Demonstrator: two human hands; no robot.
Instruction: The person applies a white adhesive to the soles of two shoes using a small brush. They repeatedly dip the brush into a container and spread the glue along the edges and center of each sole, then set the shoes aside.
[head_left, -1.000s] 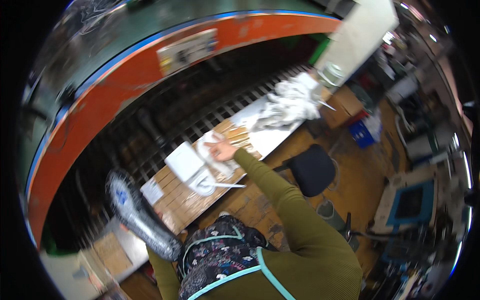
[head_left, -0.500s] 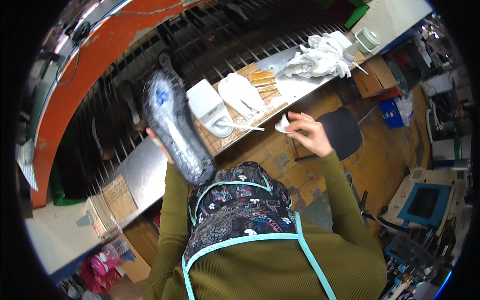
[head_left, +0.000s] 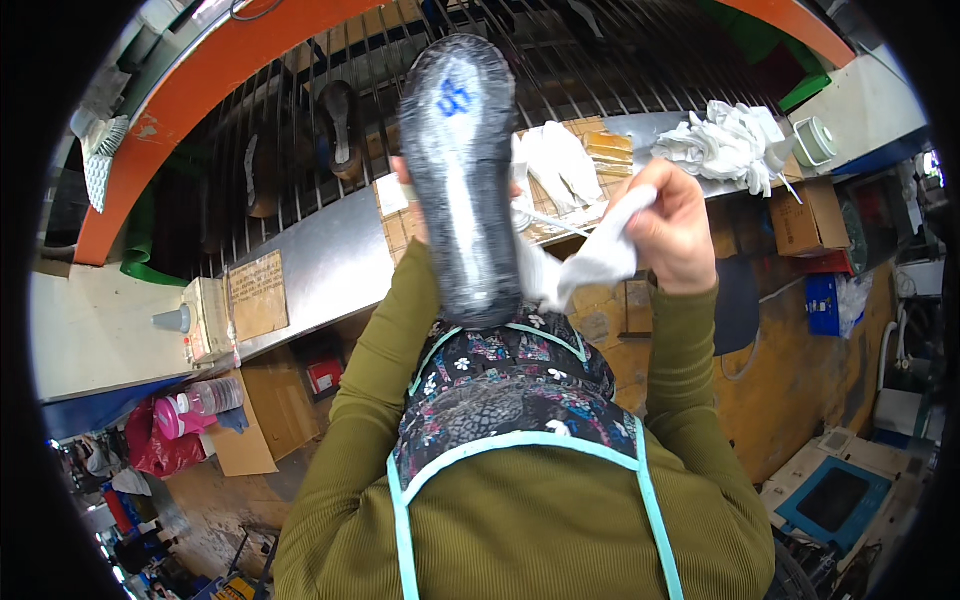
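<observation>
My left hand (head_left: 410, 195) is wrapped round the back of a shoe-shaped piece (head_left: 462, 190), holding it upright above my lap. Its dark, glossy sole side faces me, with blue handwriting near the top; whether it is a whole shoe or a last I cannot tell. Most of that hand's fingers are hidden behind it. To the right, my right hand (head_left: 675, 225) pinches a white cloth (head_left: 605, 250). The cloth stretches down and left to the lower edge of the shoe-shaped piece, apparently touching it.
Ahead stands a metal bench (head_left: 320, 285) with a rack of bars (head_left: 300, 140) holding dark shoe forms. On it lie white cloths (head_left: 560, 165), amber blocks (head_left: 608, 153), a white heap of cloth (head_left: 720, 145) and a lidded pot (head_left: 815, 142). A cardboard box (head_left: 808, 220) stands at right.
My left hand has brought the shoe-shaped piece right and more upright. My right hand has moved toward the bench, its white cloth now stretched out toward the piece. The view has shifted too.
</observation>
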